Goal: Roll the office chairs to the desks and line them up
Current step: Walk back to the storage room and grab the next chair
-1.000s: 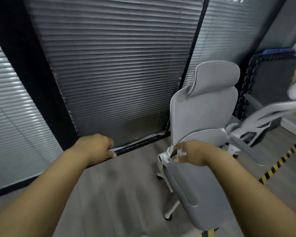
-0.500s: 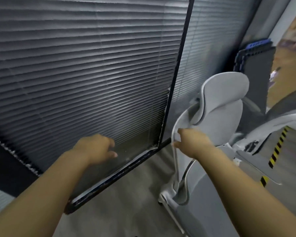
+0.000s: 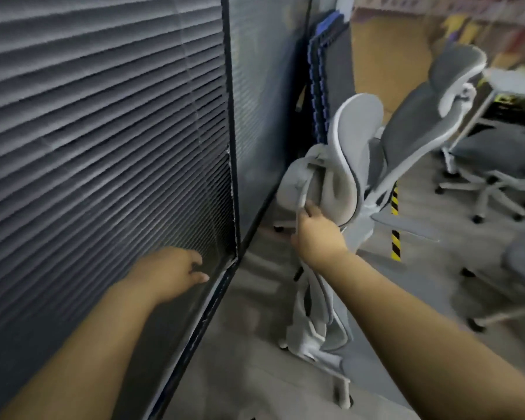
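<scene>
A light grey office chair [image 3: 343, 165] stands edge-on just right of centre, its backrest and headrest seen from the side. My right hand [image 3: 315, 237] grips the rim of its backrest. My left hand [image 3: 173, 271] hangs in the air at lower centre-left, close to the glass wall, fingers loosely curled and holding nothing. A second grey mesh chair [image 3: 431, 116] stands right behind the first. More grey chairs [image 3: 494, 165] stand on white wheeled bases at the right.
A glass wall with closed grey blinds [image 3: 103, 147] fills the left, and its black floor rail [image 3: 212, 295] runs diagonally. Dark foam mats [image 3: 322, 86] lean upright behind the chair. Yellow-black hazard tape [image 3: 395, 237] marks the grey floor. A white desk edge [image 3: 515, 83] shows far right.
The view has swung right and the chair has turned edge-on. My right hand went from the seat area up to the backrest rim. My left hand stayed free by the blinds.
</scene>
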{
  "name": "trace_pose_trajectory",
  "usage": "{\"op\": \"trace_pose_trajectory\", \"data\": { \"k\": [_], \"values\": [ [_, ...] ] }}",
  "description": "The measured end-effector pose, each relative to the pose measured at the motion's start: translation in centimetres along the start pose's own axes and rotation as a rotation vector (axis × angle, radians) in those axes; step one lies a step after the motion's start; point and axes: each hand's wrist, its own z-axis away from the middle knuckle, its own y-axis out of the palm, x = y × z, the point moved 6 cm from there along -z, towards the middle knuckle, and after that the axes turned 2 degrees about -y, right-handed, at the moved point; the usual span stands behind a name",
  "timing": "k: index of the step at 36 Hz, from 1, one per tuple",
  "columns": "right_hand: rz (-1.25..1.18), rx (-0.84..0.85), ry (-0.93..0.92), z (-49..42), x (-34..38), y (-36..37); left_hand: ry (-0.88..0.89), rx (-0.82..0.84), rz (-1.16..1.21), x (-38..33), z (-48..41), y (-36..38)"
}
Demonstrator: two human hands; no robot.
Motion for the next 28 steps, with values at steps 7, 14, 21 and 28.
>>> {"op": "trace_pose_trajectory", "data": {
  "k": [7,14,21,28],
  "values": [
    [-0.051,-0.032,0.090,1.7,-0.6,1.1,0.204,0.006,-0.051,-1.8,-4.5,-1.1],
    [-0.122,-0.079,0.104,8.3,-2.1,0.9,0.388,0.024,0.019,-6.6,-6.9,-0.8],
    [-0.239,-0.321,0.006,16.7,-3.7,1.0,0.536,-0.030,0.069,-12.3,-6.2,-0.6],
    [-0.059,-0.433,0.223,23.6,-7.0,-1.0,0.617,-0.270,0.134,-14.9,-4.4,-1.4]
  ]
}}
